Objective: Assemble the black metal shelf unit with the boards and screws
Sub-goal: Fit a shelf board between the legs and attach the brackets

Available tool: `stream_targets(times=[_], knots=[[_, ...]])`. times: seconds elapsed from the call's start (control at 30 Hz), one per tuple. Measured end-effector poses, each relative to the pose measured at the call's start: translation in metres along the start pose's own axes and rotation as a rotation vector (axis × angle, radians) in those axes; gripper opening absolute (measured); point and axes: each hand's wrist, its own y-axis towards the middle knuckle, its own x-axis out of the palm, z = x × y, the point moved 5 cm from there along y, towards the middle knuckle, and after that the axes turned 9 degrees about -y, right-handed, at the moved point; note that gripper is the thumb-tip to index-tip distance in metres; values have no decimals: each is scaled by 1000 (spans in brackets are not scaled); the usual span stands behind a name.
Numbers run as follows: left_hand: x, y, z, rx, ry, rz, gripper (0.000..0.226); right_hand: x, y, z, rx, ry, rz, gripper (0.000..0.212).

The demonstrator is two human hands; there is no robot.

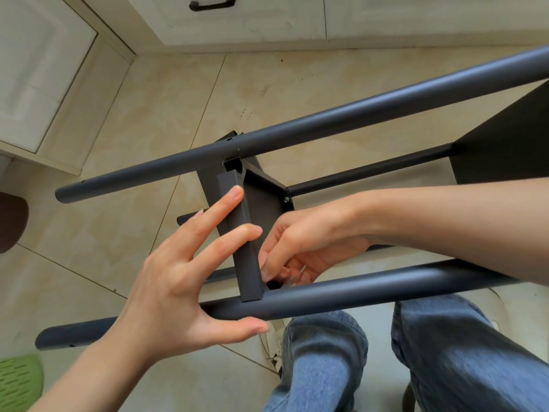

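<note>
Head view, looking down past blue-jeaned knees (326, 361): a person works on a black shelf frame (297, 129) held above a tiled floor (124, 120). Nearest, the left hand (178, 286) braces the near tube (371, 289), thumb under it and fingers (225, 203) spread up along the crosspiece (243, 233), apparently to keep the joint square while it is fastened. Just right of it, the right hand (300, 248) reaches in over the tube, its fingertips (269, 273) bunched at the corner where crosspiece meets tube; they seem to pinch something small and dark, probably a screw, though it is too hidden to be sure. Its forearm (445, 221) crosses the frame from the right and hides part of the near tube.

Beyond the hands, a screw (286, 199) already sits in a lower bracket, a thin rail (365, 171) runs right to a dark board (505, 138), and the far tube (297, 129) slants across the scene. On this showing the frame is partly joined, with this corner not yet fixed.

Around it: a green perforated object (17, 382) at near left, a brown rounded shape (12, 221) at the left edge, and pale cabinets (44, 69) with a black handle (212, 3) at the far side.
</note>
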Motion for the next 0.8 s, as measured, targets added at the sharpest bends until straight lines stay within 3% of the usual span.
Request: stream_targets(times=[0.8], knots=[[-2, 4, 1, -3, -17, -2, 79, -2, 0, -1, -17, -47, 23, 18]])
